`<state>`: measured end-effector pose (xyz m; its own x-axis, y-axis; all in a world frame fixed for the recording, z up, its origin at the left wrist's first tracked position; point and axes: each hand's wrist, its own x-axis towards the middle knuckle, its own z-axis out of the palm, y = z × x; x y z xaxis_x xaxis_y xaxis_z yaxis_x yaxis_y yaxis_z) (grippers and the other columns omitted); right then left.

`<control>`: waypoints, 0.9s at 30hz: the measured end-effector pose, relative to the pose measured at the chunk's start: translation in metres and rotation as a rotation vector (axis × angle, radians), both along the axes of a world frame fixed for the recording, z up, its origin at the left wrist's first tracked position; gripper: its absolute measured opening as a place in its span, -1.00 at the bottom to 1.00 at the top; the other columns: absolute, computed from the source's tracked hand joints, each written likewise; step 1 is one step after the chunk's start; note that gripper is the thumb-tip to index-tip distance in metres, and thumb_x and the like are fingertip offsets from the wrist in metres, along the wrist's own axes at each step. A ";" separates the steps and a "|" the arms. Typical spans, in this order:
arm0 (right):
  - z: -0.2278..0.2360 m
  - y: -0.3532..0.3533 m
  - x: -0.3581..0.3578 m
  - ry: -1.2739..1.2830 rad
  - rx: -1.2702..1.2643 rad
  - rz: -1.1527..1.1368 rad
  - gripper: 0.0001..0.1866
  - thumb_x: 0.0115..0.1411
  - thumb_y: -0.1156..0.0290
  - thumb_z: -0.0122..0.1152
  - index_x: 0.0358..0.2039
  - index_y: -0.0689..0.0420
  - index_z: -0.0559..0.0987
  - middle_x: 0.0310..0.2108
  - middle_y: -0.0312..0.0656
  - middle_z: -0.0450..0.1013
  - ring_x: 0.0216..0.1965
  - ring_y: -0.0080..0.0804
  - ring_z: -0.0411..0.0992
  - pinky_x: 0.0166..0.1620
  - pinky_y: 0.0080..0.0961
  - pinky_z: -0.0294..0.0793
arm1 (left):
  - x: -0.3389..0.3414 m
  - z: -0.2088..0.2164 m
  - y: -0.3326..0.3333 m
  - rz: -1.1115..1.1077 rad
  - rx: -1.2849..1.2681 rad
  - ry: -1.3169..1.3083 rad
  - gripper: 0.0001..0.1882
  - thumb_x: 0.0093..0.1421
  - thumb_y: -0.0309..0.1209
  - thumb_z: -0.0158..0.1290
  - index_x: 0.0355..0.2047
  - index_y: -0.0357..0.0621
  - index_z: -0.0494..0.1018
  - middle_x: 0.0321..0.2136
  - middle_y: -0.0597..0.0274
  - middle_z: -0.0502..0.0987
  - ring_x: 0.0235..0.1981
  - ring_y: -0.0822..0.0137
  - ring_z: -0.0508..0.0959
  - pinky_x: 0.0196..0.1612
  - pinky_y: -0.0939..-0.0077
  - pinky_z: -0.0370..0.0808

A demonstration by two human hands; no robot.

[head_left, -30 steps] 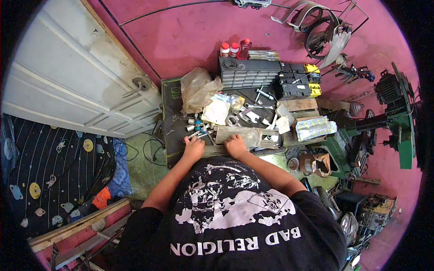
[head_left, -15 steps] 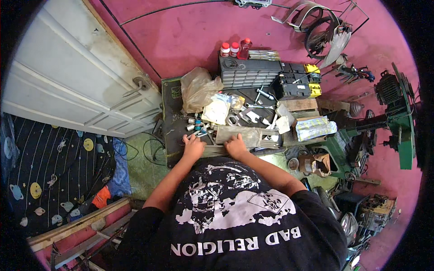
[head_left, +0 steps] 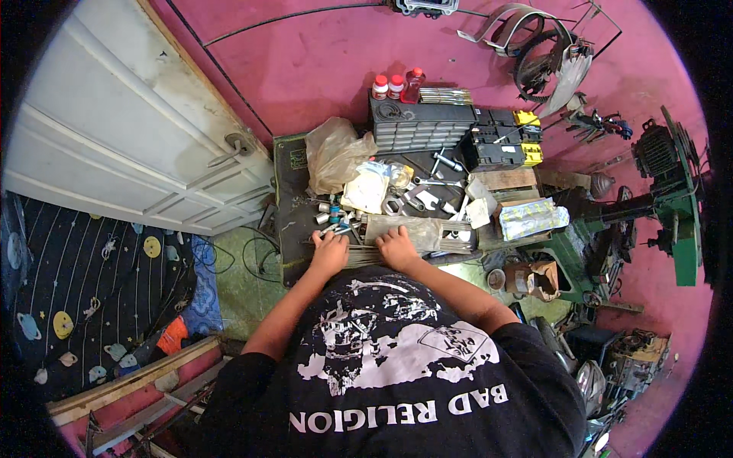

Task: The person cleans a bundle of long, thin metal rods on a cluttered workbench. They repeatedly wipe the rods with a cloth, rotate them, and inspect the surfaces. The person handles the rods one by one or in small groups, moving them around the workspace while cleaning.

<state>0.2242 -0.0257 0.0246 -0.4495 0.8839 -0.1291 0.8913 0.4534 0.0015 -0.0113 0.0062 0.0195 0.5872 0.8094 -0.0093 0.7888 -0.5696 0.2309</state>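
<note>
A bundle of thin grey metal rods (head_left: 456, 247) lies along the near edge of the dark workbench (head_left: 294, 252), partly under a cloudy plastic sleeve (head_left: 412, 231). My left hand (head_left: 330, 253) is at the rods' left end, its fingers bent over them. Beside it, my right hand (head_left: 398, 247) grips the rods near the sleeve with curled fingers; the fingertips are partly hidden. Just beyond my left hand stand small sockets (head_left: 330, 211) and blue-handled tools. Several wrenches (head_left: 427, 200) and a T-handle wrench (head_left: 445, 162) lie farther back.
A crumpled plastic bag (head_left: 336, 156) sits at the back left. Behind it stands a small-drawer cabinet (head_left: 422, 126) with red-capped bottles (head_left: 395, 86) on top. Black and yellow bins (head_left: 504, 137) stand to its right. A green drill press (head_left: 679, 237) rises on the right; a white door (head_left: 145, 122) is at left.
My left hand has shifted slightly right and its fingers have rearranged on the rods. My right hand has moved slightly left, still at the rods near the sleeve.
</note>
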 end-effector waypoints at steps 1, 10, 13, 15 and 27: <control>0.001 0.001 -0.001 -0.014 -0.023 -0.008 -0.82 0.18 0.34 0.03 -0.36 0.00 0.61 -0.21 -0.24 0.54 -0.07 -0.32 0.42 0.04 -0.12 0.20 | 0.001 0.006 0.002 0.010 -0.024 -0.017 -0.86 0.09 -0.36 0.12 -0.31 0.01 0.55 -0.32 0.23 0.55 -0.01 0.15 0.40 0.12 -0.30 0.05; -0.004 0.002 0.003 -0.093 -0.243 -0.037 -0.76 0.21 0.32 -0.01 -0.27 -0.03 0.64 -0.35 -0.28 0.59 -0.12 -0.34 0.47 0.07 -0.01 0.15 | 0.003 -0.001 0.000 -0.036 -0.119 0.108 -0.86 0.08 -0.42 0.11 -0.37 0.01 0.65 -0.34 0.19 0.53 -0.03 0.13 0.41 0.15 -0.46 -0.01; -0.008 0.003 0.005 -0.083 -0.216 -0.026 -0.77 0.21 0.32 -0.01 -0.26 -0.03 0.64 -0.36 -0.30 0.58 -0.12 -0.35 0.47 0.07 -0.03 0.15 | 0.004 -0.002 0.002 -0.016 -0.172 0.112 -0.85 0.09 -0.48 0.11 -0.35 -0.04 0.64 -0.34 0.14 0.52 -0.01 0.11 0.40 0.17 -0.51 -0.04; -0.012 0.000 0.008 -0.004 -0.109 -0.026 -0.78 0.21 0.31 0.00 -0.27 -0.02 0.63 -0.38 -0.30 0.59 -0.12 -0.33 0.47 0.08 -0.01 0.14 | 0.005 0.000 0.002 -0.005 -0.150 0.064 -0.86 0.09 -0.49 0.10 -0.35 -0.05 0.63 -0.35 0.14 0.52 -0.02 0.12 0.41 0.16 -0.52 -0.04; 0.099 0.025 0.024 0.110 -0.156 -0.119 -0.84 0.16 0.23 0.17 -0.32 -0.10 0.68 -0.39 -0.29 0.59 -0.15 -0.29 0.47 0.09 0.08 0.09 | -0.027 0.043 -0.004 0.047 -0.112 -0.128 -0.88 0.12 -0.42 0.10 -0.35 0.04 0.62 -0.41 0.34 0.60 -0.09 0.28 0.45 0.17 -0.43 -0.01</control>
